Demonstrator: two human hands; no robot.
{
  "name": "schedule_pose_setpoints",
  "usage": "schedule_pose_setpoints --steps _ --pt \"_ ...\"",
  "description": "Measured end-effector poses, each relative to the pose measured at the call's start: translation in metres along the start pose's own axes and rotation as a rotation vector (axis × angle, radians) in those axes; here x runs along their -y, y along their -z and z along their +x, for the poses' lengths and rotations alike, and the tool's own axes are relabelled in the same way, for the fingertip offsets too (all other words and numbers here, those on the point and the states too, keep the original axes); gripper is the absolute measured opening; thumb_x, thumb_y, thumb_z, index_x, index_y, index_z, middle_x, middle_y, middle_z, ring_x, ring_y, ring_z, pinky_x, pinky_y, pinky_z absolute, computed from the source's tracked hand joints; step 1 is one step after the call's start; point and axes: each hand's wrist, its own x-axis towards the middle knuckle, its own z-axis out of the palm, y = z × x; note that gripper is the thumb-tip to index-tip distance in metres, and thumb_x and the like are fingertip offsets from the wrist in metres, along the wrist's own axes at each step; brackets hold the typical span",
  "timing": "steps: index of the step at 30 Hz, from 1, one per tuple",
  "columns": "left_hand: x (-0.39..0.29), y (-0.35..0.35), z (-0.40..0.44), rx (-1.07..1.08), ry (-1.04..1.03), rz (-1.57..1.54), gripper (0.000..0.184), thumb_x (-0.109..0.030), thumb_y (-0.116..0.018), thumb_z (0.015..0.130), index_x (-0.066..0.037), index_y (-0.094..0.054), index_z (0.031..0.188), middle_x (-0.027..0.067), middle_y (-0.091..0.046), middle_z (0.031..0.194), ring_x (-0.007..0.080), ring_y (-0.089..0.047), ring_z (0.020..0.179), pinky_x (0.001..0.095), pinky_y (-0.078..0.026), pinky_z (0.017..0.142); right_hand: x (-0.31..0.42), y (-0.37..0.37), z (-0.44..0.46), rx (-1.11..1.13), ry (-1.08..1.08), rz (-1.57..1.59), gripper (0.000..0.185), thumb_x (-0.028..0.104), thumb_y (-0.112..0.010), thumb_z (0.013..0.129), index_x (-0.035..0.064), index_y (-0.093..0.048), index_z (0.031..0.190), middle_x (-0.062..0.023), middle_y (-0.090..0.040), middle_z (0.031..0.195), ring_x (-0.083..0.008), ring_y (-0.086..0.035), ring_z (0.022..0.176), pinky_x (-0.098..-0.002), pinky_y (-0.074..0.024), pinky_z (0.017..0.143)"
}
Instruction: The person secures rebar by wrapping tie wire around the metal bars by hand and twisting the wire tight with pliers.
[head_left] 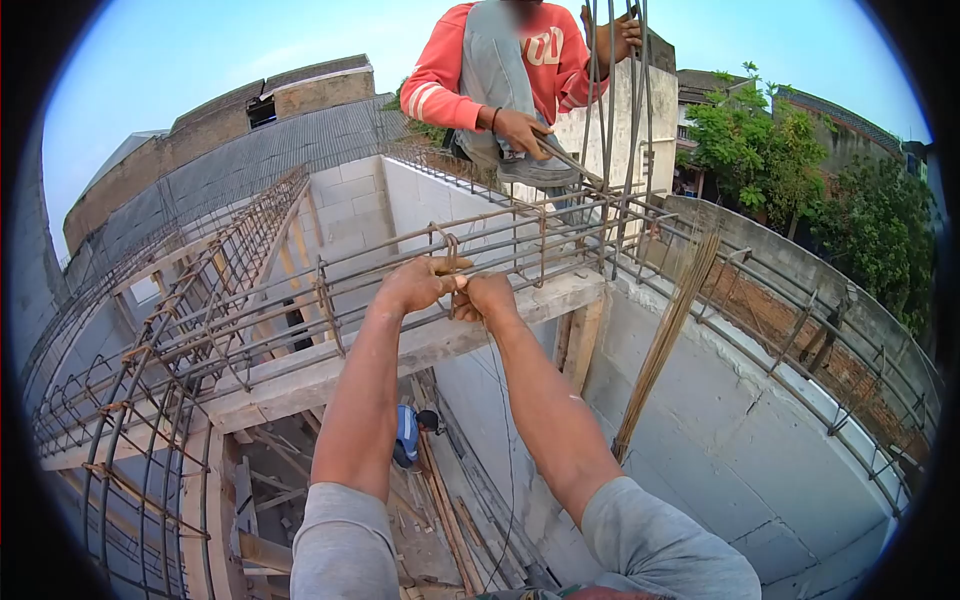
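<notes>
Both hands point(410, 287) point(489, 297) are pinched closed, contents unclear, at the rust-brown, open-barred rebar cage point(543, 240).

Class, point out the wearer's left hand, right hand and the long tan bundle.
Left hand point(413, 286): head view, back of the hand.
Right hand point(491, 297): head view, back of the hand.
Long tan bundle point(665, 345): head view, middle of its length.

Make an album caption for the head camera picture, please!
Up high, the left hand and right hand meet at a steel bar cage, with a person in red beyond.
</notes>
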Motion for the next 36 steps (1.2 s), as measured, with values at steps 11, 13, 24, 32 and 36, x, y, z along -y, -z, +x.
schedule_pose_setpoints --steps 11,13,24,32,36 --pt "-0.032 0.008 -0.018 0.087 0.119 -0.187 0.042 -0.020 -0.065 0.086 -0.015 -0.060 0.127 0.0078 -0.068 0.110 0.0175 -0.061 0.099 0.0303 -0.045 0.089 -0.007 0.006 0.016 0.087 0.066 0.188 0.016 0.001 -0.050 0.083 -0.0057 -0.065 0.082 -0.0124 -0.064 0.064 -0.0177 -0.059 0.048 -0.0275 -0.0425 0.039" --pt "-0.034 0.010 -0.018 0.080 0.111 -0.155 0.042 -0.020 -0.066 0.086 -0.015 -0.060 0.127 0.0076 -0.068 0.110 0.0172 -0.061 0.100 0.0300 -0.045 0.089 -0.008 0.004 0.016 0.083 0.110 0.319 0.016 0.000 -0.049 0.085 -0.0057 -0.064 0.084 -0.0117 -0.063 0.064 -0.0172 -0.059 0.047 -0.0266 -0.0431 0.039" --pt "0.000 -0.004 0.002 -0.046 0.044 0.076 0.049 -0.033 -0.068 0.081 -0.020 -0.060 0.127 0.0116 -0.065 0.117 0.0250 -0.062 0.109 0.0347 -0.045 0.093 -0.019 0.011 -0.001 0.231 0.142 0.492 0.017 0.010 -0.056 0.092 -0.0019 -0.064 0.101 -0.0087 -0.067 0.086 -0.0151 -0.064 0.072 -0.0257 -0.0538 0.060" --pt "0.006 -0.004 0.004 -0.036 -0.002 -0.004 0.041 -0.033 -0.067 0.081 -0.024 -0.064 0.121 0.0097 -0.068 0.110 0.0251 -0.063 0.104 0.0355 -0.046 0.091 -0.022 0.014 -0.005 0.255 0.116 0.511 0.017 0.011 -0.056 0.092 -0.0009 -0.064 0.102 -0.0067 -0.066 0.086 -0.0141 -0.063 0.072 -0.0261 -0.0535 0.061" --pt "0.002 -0.004 0.001 -0.058 0.016 0.096 0.039 -0.031 -0.067 0.081 -0.024 -0.065 0.120 0.0085 -0.069 0.109 0.0248 -0.063 0.103 0.0356 -0.047 0.090 -0.022 0.014 -0.015 0.263 0.136 0.529 0.024 0.020 -0.058 0.093 0.0000 -0.063 0.105 -0.0057 -0.066 0.087 -0.0146 -0.062 0.075 -0.0276 -0.0523 0.066"
